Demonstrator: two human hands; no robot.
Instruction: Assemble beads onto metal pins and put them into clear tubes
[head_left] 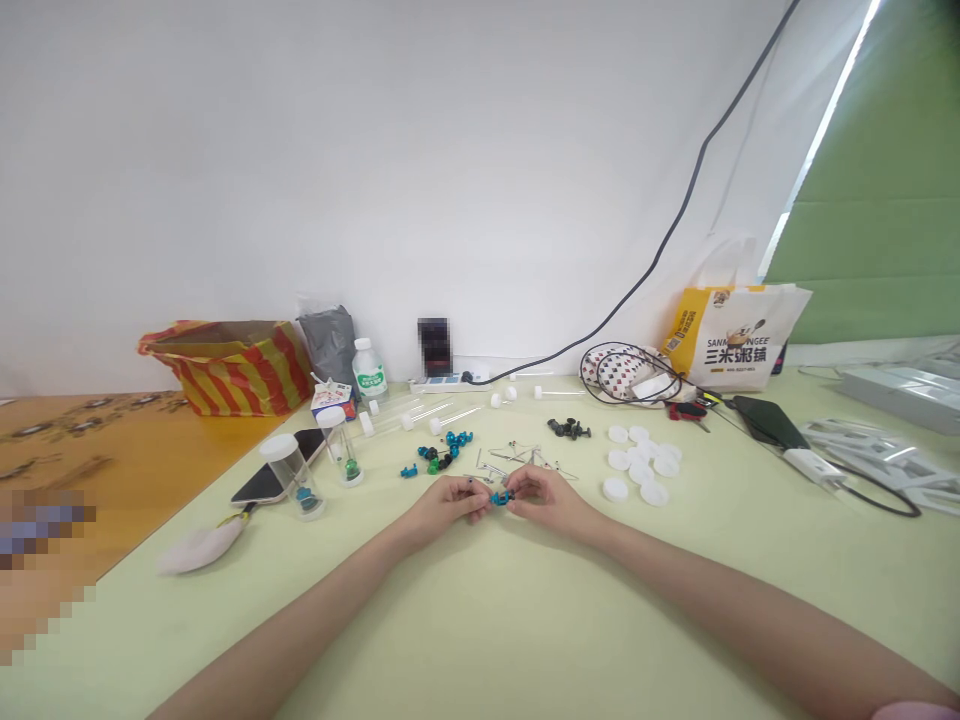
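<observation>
Between my two hands, low over the table, is a small shiny blue part [501, 498] whose exact kind I cannot make out. My left hand [448, 503] is closed in a pinch at its left side, and my right hand [551, 502] pinches its right end. Fingers cover part of it. Just beyond my hands lie thin metal rods and pins [491, 470]. A pile of similar blue, green and black parts [444, 455] sits behind my left hand, with one blue piece [409, 471] apart from it. Black parts [570, 429] lie behind my right hand.
White round caps [641, 470] are spread at the right. On the left stand two clear capped tubes [287, 465] [339, 440] with small parts inside, beside a phone [259, 484]. More clear tubes [442, 415], a bottle [369, 370], cables [630, 372] and a paper bag [739, 335] are farther back.
</observation>
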